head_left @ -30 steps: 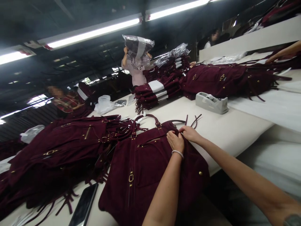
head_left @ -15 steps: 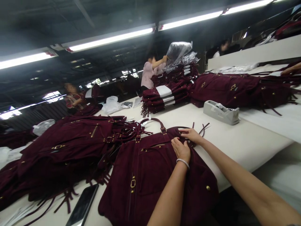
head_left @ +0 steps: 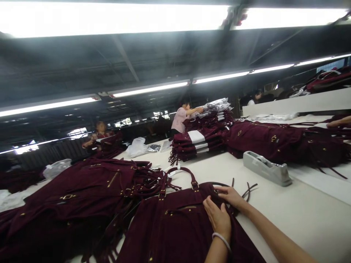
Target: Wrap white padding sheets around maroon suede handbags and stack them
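A burgundy handbag (head_left: pixel 175 230) with looped handles and brass fittings lies before me on the pale table. My left hand (head_left: pixel 218 219), a light band at its wrist, rests on the bag's front near the upper right corner, its fingers stretched out and close together. Just beyond it, my right hand (head_left: pixel 232 198) touches the bag's top right corner with extended fingers. That hand's underside is partly hidden. Thin dark straps (head_left: pixel 249 190) stick out past the right wrist onto the table.
More burgundy bags (head_left: pixel 90 190) lie heaped at left. Beyond my bag stand a folded stack (head_left: pixel 196 144) with white wraps and a grey tape dispenser (head_left: pixel 266 168). Another long bag (head_left: pixel 263 140) lies at back right. A co-worker (head_left: pixel 179 118) handles plastic-wrapped bags at the back.
The view has tilted upward, so everything sits lower and the phone on the table has left the frame. The co-worker's plastic-wrapped item has come down onto the pile. My hands keep their places.
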Action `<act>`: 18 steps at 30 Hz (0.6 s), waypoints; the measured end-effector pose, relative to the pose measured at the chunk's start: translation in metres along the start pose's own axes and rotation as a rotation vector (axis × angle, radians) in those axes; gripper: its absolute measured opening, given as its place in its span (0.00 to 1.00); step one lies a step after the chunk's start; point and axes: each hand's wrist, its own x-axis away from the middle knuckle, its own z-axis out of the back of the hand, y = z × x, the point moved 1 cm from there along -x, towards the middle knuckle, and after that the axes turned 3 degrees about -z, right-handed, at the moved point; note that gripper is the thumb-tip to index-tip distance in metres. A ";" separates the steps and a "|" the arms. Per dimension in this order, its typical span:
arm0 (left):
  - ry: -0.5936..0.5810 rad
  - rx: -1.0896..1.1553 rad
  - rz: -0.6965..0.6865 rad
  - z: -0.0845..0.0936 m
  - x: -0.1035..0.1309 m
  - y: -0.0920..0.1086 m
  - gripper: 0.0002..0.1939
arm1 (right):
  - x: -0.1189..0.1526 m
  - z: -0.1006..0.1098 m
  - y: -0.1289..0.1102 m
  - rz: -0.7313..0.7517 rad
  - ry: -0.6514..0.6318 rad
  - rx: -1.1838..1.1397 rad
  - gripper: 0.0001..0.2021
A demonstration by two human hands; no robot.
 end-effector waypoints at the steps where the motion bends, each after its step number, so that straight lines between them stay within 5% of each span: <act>1: 0.000 0.002 0.000 -0.001 0.000 -0.001 0.21 | 0.000 -0.001 0.001 0.015 0.028 0.024 0.24; 5: -0.011 0.004 0.004 -0.001 -0.001 -0.001 0.21 | 0.002 -0.009 0.000 0.033 0.121 0.073 0.20; 12: -0.020 -0.032 0.018 -0.005 -0.001 -0.004 0.22 | 0.004 -0.011 0.002 -0.318 0.092 -0.335 0.22; 18: -0.033 -0.039 0.030 -0.005 -0.001 -0.004 0.23 | 0.002 -0.011 0.005 -0.279 0.161 -0.417 0.23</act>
